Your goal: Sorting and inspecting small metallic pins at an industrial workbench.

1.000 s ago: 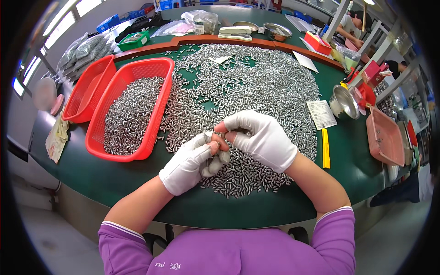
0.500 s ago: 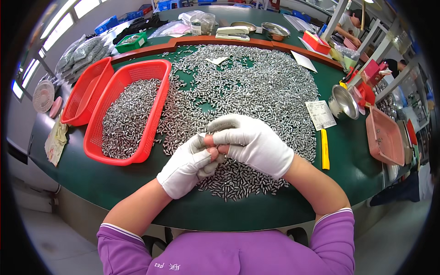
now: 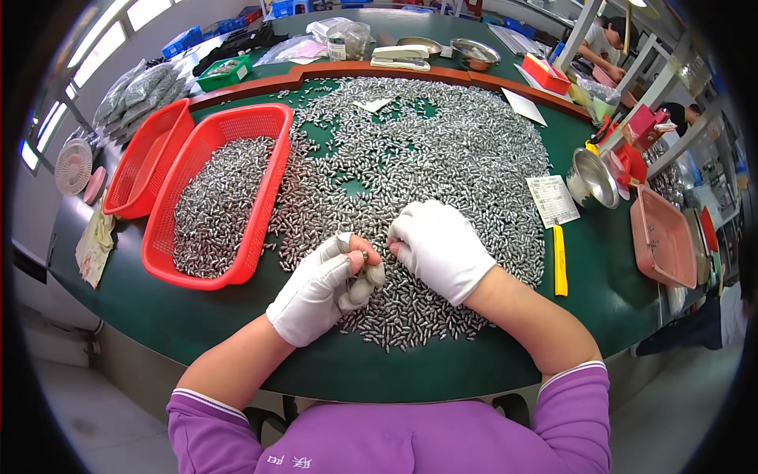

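Now both hands wear white gloves with the fingertips cut off, and they rest on a big heap of small metal pieces that covers the green table. The left hand is closed in a loose fist; some of the pieces show between its bare thumb and fingers, so it grips a few of them. The right hand lies just beside it, palm down on the heap, fingers curled under. Whether it holds a piece, I cannot tell. The two hands are near but do not touch.

To the left of the heap stands a red basket, partly filled with the same pieces, and a second red basket leans against its outer side. To the right lie a yellow cutter, a paper slip and a metal bowl.
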